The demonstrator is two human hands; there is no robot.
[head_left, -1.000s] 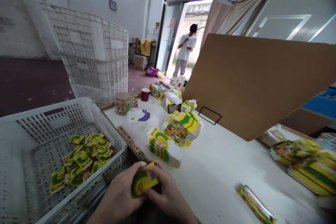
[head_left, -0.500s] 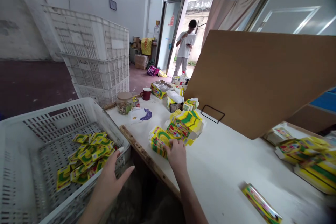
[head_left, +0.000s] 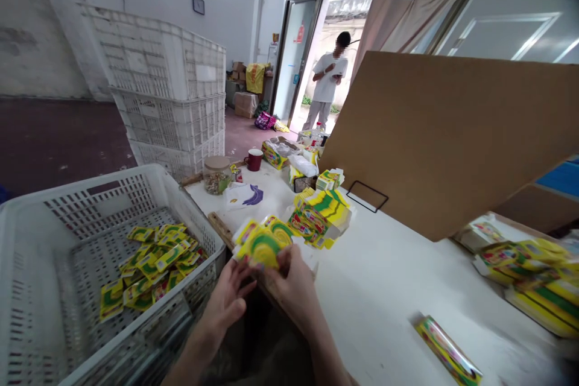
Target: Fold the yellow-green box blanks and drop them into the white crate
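Observation:
Near the front edge of the white table (head_left: 362,289), my right hand (head_left: 294,280) is closed on a yellow-green carton (head_left: 262,244), blurred by motion. My left hand (head_left: 226,301) is just below the carton's left end, fingers apart and partly curled; whether it touches the carton is unclear. Behind the carton lies a stack of flat yellow-green cartons (head_left: 323,214). To the left, a white plastic crate (head_left: 104,187) holds a pile of small yellow packets (head_left: 154,265).
Stacked white crates (head_left: 167,84) stand at the back left. A jar (head_left: 217,176), red mug (head_left: 254,160) and black wire frame (head_left: 367,196) are on the table. A big cardboard sheet (head_left: 434,139) rises behind. A person (head_left: 328,78) stands in the doorway.
My right hand has lifted a carton and moved it left and toward me. My left hand has moved right, to beside the carton. The person in the doorway has shifted slightly right in view.

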